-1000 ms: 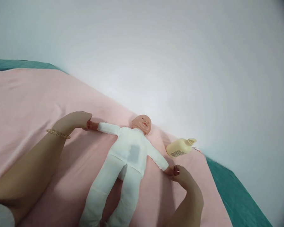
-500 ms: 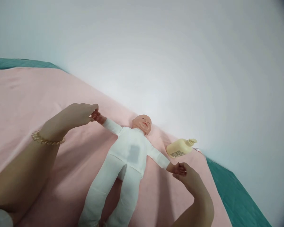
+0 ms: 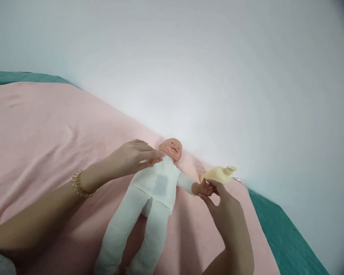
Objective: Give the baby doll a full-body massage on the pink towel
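A baby doll (image 3: 160,187) with a soft white cloth body lies on its back on a pink blanket (image 3: 40,126). My left hand (image 3: 134,156), with a beaded bracelet at the wrist, is closed on the doll's hand on the left side, over its upper chest. That doll arm is mostly hidden behind my fingers. On the right, my right hand (image 3: 222,200) pinches the doll's other hand (image 3: 204,188) between thumb and fingers, and that arm is bent a little upward. A grey patch shows on the doll's front.
A pale yellow pump bottle (image 3: 219,174) lies just beyond my right hand, partly covered by it. Green cloth (image 3: 286,229) shows past the blanket's edge at the right and the far left. A white wall (image 3: 203,76) rises behind the doll's head.
My left hand has brought the doll's arm inward from outstretched to across its chest. My right hand has moved slightly up and inward with the other arm.
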The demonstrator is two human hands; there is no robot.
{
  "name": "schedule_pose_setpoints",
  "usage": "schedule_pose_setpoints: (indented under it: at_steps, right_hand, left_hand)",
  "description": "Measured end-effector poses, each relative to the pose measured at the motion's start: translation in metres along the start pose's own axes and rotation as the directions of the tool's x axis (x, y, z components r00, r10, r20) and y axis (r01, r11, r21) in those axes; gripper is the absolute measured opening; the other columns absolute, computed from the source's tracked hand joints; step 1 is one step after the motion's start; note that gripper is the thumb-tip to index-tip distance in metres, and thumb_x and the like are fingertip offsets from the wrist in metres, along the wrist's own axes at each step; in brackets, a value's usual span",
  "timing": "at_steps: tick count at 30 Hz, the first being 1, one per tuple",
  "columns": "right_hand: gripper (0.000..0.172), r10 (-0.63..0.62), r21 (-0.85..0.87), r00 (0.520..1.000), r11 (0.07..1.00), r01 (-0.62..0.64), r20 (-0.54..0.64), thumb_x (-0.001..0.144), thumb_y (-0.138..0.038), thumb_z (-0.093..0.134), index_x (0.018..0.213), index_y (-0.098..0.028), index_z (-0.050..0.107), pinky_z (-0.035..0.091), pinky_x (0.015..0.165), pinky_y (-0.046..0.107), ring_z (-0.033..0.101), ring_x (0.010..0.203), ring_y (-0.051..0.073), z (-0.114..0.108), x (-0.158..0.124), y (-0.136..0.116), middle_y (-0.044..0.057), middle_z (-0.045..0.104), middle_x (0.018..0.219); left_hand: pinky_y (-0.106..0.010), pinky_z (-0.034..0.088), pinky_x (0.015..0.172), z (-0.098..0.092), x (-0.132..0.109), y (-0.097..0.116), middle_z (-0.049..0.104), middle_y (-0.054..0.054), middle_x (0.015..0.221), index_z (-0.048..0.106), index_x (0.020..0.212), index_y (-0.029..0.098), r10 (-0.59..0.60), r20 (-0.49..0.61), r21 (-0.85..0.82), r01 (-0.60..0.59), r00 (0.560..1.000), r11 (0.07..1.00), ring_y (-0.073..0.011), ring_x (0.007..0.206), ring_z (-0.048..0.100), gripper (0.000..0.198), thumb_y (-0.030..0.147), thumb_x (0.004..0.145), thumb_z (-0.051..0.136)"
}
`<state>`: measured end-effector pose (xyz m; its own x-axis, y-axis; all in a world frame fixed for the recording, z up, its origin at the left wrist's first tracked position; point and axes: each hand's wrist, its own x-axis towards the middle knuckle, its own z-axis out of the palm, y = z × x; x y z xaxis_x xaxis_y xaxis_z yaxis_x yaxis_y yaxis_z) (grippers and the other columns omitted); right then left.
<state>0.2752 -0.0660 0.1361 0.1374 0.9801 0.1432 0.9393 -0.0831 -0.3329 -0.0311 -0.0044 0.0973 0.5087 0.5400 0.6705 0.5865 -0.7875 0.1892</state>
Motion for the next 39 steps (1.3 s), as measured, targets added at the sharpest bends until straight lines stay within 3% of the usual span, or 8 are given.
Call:
schedule_pose_setpoints:
  at_steps: [3,7,12,20,27,31,36,39]
  right_hand:
    - [0.026,-0.134,0.042,0.991,0.99,0.134,-0.008,0.087,-0.032,0.054,0.112,-0.029,0.06,0.048,0.077,0.036,0.066,0.095,0.025,0.007,-0.006,-0.025,0.002,0.071,0.107]
    - [0.036,-0.289,0.147,0.951,0.951,0.272,0.112,0.084,-0.016,0.055,0.118,-0.029,0.06,0.048,0.085,0.034,0.063,0.103,0.022,0.024,-0.008,-0.047,0.0,0.07,0.113]
    - [0.052,-0.328,0.156,0.919,0.941,0.299,0.219,0.08,-0.009,0.055,0.129,-0.026,0.054,0.048,0.086,0.036,0.059,0.111,0.024,0.039,-0.006,-0.058,0.003,0.068,0.116]
    - [0.048,-0.345,0.147,0.898,0.937,0.316,0.273,0.078,-0.009,0.055,0.123,-0.028,0.055,0.048,0.079,0.036,0.062,0.101,0.027,0.047,-0.006,-0.063,0.003,0.067,0.113]
    - [0.048,-0.326,0.144,0.892,0.945,0.295,0.313,0.08,-0.01,0.054,0.126,-0.026,0.055,0.049,0.077,0.036,0.063,0.099,0.026,0.048,-0.005,-0.065,0.004,0.066,0.115]
    - [0.053,-0.312,0.205,0.906,0.944,0.261,0.286,0.079,-0.012,0.057,0.13,-0.028,0.053,0.049,0.087,0.039,0.061,0.108,0.026,0.042,-0.005,-0.059,0.003,0.064,0.122]
    - [0.044,-0.237,0.266,0.956,0.946,0.185,0.176,0.083,-0.024,0.056,0.127,-0.029,0.054,0.048,0.092,0.038,0.06,0.114,0.023,0.026,0.001,-0.034,0.002,0.063,0.127]
    - [0.04,-0.135,0.231,0.981,0.968,0.101,0.138,0.086,-0.035,0.052,0.126,-0.031,0.054,0.049,0.091,0.038,0.062,0.111,0.023,0.013,0.005,-0.01,0.002,0.065,0.121]
  left_hand:
    - [-0.035,0.045,0.093,0.014,0.0,0.011,0.073,-0.004,0.106,0.057,0.127,0.022,0.031,0.063,-0.031,-0.029,0.998,0.999,-0.0203,0.096,0.066,0.034,0.023,0.093,0.059]
    - [-0.037,0.043,0.098,0.029,-0.002,0.016,0.073,-0.004,0.105,0.055,0.126,0.022,0.095,0.144,-0.097,-0.082,0.985,0.992,-0.0217,0.101,0.065,0.038,0.017,0.089,0.062]
    - [-0.036,0.044,0.097,0.039,-0.003,0.014,0.073,-0.005,0.099,0.057,0.117,0.02,0.143,0.161,-0.161,-0.117,0.976,0.98,-0.0204,0.093,0.067,0.028,0.018,0.09,0.062]
    - [-0.037,0.043,0.097,0.043,-0.004,0.015,0.073,-0.004,0.096,0.057,0.115,0.021,0.131,0.198,-0.171,-0.097,0.971,0.98,-0.0218,0.092,0.067,0.034,0.011,0.084,0.065]
    - [-0.035,0.043,0.097,0.038,-0.001,0.017,0.072,-0.002,0.089,0.06,0.104,0.021,0.121,0.229,-0.197,-0.075,0.966,0.977,-0.0188,0.086,0.066,0.02,0.011,0.086,0.063]
    - [-0.036,0.04,0.1,0.034,-0.002,0.015,0.073,-0.002,0.093,0.06,0.109,0.022,0.126,0.22,-0.182,-0.086,0.967,0.979,-0.0184,0.089,0.066,0.024,0.011,0.088,0.06]
    - [-0.037,0.039,0.1,0.014,-0.001,0.006,0.072,-0.003,0.106,0.06,0.117,0.024,0.079,0.179,-0.109,-0.06,0.981,0.992,-0.0209,0.1,0.064,0.024,0.023,0.093,0.057]
    - [-0.035,0.04,0.097,-0.005,-0.002,-0.005,0.071,-0.005,0.11,0.058,0.125,0.024,-0.048,0.165,-0.033,0.054,0.985,0.998,-0.0214,0.101,0.063,0.031,0.031,0.095,0.051]
